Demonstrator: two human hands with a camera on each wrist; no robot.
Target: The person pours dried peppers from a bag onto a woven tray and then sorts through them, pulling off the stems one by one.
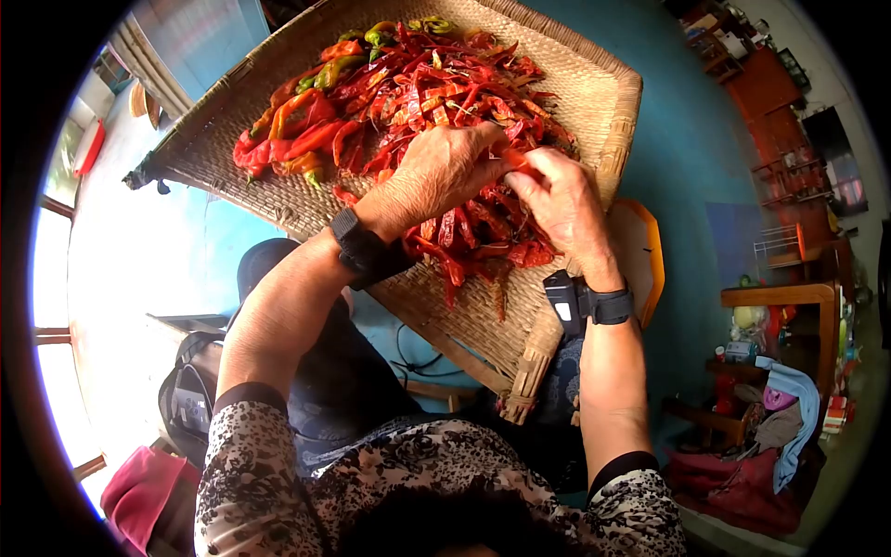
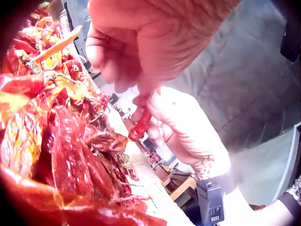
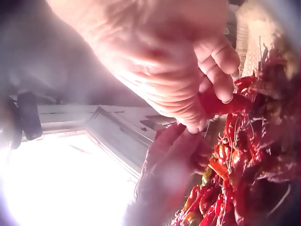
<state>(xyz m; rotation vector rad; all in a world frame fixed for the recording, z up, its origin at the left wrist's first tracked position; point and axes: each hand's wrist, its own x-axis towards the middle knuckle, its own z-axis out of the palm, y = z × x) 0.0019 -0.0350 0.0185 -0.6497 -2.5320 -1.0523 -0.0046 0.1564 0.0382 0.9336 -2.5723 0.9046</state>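
A red chili pepper [image 1: 516, 161] is held between both hands above a heap of drying chilies [image 1: 436, 102]. My left hand [image 1: 441, 172] pinches it from one side, fingers curled close together. From the other side my right hand [image 1: 561, 200] grips it between thumb and fingers. In the left wrist view the wrinkled red end of the chili pepper [image 2: 140, 126] sticks out below the fingertips. The right wrist view shows a smooth red length of the chili pepper [image 3: 223, 104] under the curled fingers. The fingers hide its middle.
A woven tray [image 1: 594, 102] with a raised rim bears the heap. Fresher red and green peppers [image 1: 306, 121] lie at its left side. An orange-edged board [image 1: 645, 251] stands by the right forearm. Wooden furniture with clothes [image 1: 789, 418] is farther right; a bag [image 1: 190, 399] lies left.
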